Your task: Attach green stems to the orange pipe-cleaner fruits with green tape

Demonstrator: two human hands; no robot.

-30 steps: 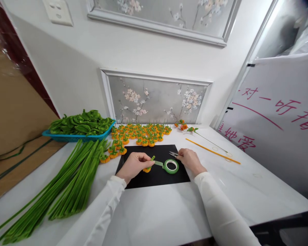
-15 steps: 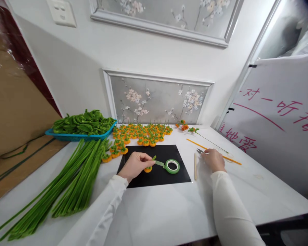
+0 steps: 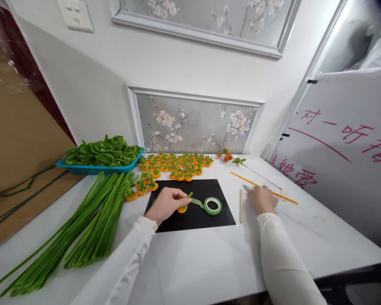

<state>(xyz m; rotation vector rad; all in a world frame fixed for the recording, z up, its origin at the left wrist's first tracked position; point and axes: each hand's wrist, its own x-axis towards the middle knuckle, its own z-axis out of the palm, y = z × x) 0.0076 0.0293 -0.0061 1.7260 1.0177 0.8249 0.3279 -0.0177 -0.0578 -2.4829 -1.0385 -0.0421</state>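
My left hand (image 3: 167, 204) pinches the green stem of a small orange chenille flower (image 3: 182, 209) above a black mat (image 3: 197, 224). A strip of green floral tape runs from my fingertips to its roll (image 3: 219, 206), which lies flat on the mat. My right hand (image 3: 263, 200) is curled over the handles of a pair of scissors (image 3: 245, 187) on the table; the blades point left past my fingers, and the handles are hidden. Beside that hand lie a pale wooden stick (image 3: 241, 206) and an orange chenille stem (image 3: 286, 198).
Rows of orange chenille flowers (image 3: 178, 163) stand behind the mat. Left are a bundle of green chenille stems (image 3: 95, 224) and a blue tray (image 3: 95, 170) heaped with green leaves. A finished-looking flower spray (image 3: 228, 157) lies back right, near the wall.
My right hand has shifted slightly and covers more of the scissors. The left hand, flower and tape are almost unchanged.
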